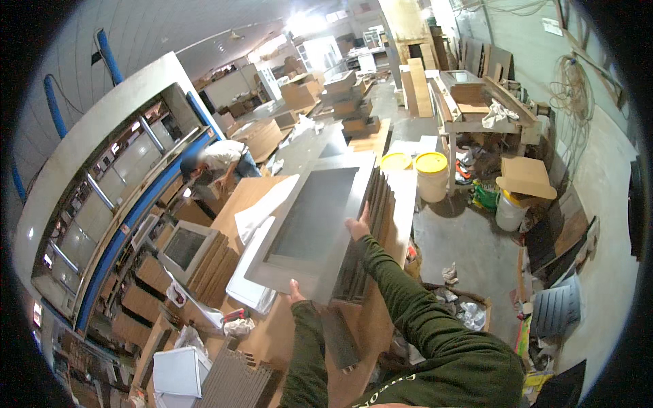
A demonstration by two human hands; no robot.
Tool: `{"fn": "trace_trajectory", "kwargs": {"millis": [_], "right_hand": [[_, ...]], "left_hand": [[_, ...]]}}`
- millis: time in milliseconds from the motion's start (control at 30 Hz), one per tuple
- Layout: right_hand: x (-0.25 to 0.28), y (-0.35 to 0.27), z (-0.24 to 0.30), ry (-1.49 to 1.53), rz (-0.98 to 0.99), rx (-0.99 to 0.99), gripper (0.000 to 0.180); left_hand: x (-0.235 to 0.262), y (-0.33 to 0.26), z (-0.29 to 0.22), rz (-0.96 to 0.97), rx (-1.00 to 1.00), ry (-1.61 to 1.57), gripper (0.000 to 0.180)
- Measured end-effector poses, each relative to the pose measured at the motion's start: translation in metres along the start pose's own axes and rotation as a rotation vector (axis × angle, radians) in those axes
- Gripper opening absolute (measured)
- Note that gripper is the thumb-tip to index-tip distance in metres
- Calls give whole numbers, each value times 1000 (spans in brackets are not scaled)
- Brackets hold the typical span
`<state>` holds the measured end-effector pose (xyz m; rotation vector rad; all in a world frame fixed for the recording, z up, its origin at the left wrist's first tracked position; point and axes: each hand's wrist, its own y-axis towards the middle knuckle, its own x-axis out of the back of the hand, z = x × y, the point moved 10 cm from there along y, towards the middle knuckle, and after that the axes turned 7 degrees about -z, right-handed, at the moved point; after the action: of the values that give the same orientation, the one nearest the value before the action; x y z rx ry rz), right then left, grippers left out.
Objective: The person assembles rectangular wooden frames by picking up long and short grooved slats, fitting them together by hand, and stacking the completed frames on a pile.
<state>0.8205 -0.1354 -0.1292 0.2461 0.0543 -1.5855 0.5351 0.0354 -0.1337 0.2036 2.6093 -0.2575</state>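
Note:
A framed panel [307,221], light grey around a dark, smooth middle, lies tilted over a stack of similar panels [382,204] on the wooden worktable [381,326]. My left hand [296,294] holds its near edge, thumb up, with the other fingers mostly hidden. At the right edge my right hand [359,226] grips the same panel, its thumb on top. White sheets [255,275] lie just left of it. Under the near edge a dark narrow board [339,336] rests on the table. Whether the panel is lifted clear of the stack I cannot tell.
Another panel stack [187,251] stands to the left, before a large white-and-blue press [109,238] where a co-worker [221,163] bends down. Grey slatted pieces [238,377] lie near left. Yellow-lidded buckets [432,175] and a cardboard box [527,178] stand at right.

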Motion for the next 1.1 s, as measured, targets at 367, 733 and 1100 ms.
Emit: {"fn": "trace_trajectory", "kwargs": {"millis": [367, 733, 1100], "right_hand": [[10, -1, -32, 72, -46, 113, 62], [107, -287, -72, -96, 425, -153, 8], [-92, -365, 43, 261, 953, 194, 17]], "left_hand": [[40, 52, 70, 178, -340, 118, 52], [182, -91, 80, 494, -479, 1741, 89], [250, -125, 61, 82, -1311, 1416, 56]]}}
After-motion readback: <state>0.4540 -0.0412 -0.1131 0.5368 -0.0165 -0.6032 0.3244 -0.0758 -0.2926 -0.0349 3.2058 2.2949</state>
